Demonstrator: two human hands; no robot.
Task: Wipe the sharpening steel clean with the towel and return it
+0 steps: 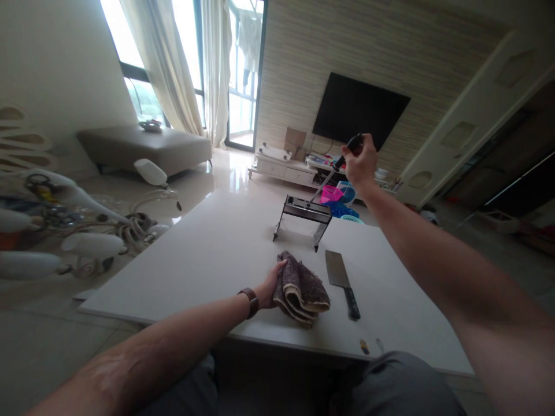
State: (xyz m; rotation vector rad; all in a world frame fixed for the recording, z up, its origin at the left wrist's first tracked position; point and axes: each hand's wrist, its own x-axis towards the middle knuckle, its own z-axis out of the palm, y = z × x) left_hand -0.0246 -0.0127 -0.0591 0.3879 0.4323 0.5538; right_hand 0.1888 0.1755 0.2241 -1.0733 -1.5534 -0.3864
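Note:
My left hand [271, 284] is closed on a folded, brown, rough-textured cloth [303, 289] with a pale edge, over the near part of the white table [208, 248]. Up and to the right, my right hand [363, 162] is wrapped around the black handle [344, 155] of a thin metal rod. That rod slants down to a dark metal frame [307, 209] with two legs and small black feet; its exact kind is unclear. A cleaver [340, 277] with a wide blade and black handle lies flat to the right of the cloth, touched by neither hand.
Two small items, one a yellow and dark piece [364, 346], lie near the table's front edge. White lamp parts [93, 245] and coiled cables crowd the floor at left. Beyond the table are a pink basket [330, 194], a low cabinet [284, 170] and a bench [147, 151].

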